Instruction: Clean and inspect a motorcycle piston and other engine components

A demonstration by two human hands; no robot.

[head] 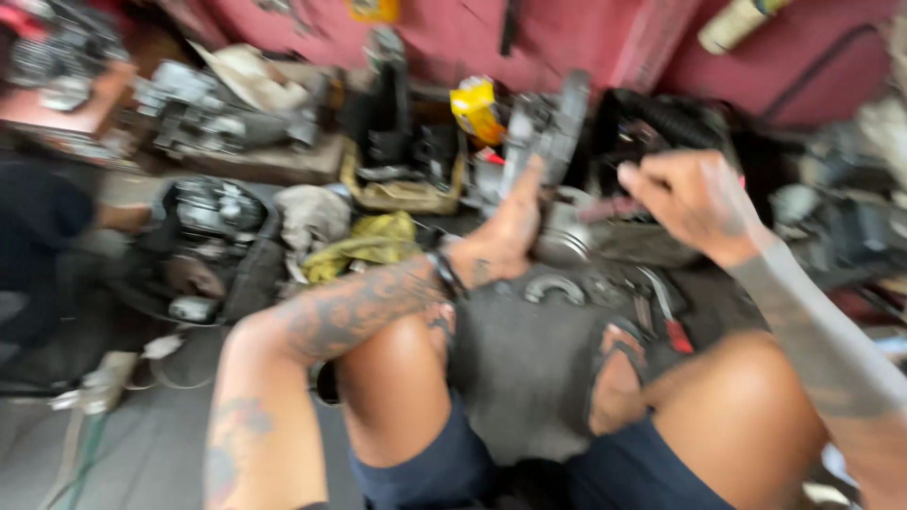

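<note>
Both hands are up over the grey engine part (546,132) that stands on the floor just ahead of the person's knees. Left hand (510,231) lies against the near lower side of that part, fingers stretched upward along it and pressed flat rather than curled; the wrist carries a dark band. Right hand (694,203) is further to the right and clear of the metal, closed into a loose fist around what looks like a thin reddish tool handle (609,208) (motion blur hides whether it is truly gripped or only touched). The handle points left, toward the part, so its long axis runs roughly across the view from the right hand to the casting.

The part itself stands tall, its long axis nearly upright and tilted a little to the right, and a rounded silver piece (567,241) sits at its foot, just beside the left palm. Of the two hands the left is nearer, already touching. A yellow rag (373,244) lies to the left, and a red-handled tool (673,326) rests near the sandalled foot (619,364).
</note>
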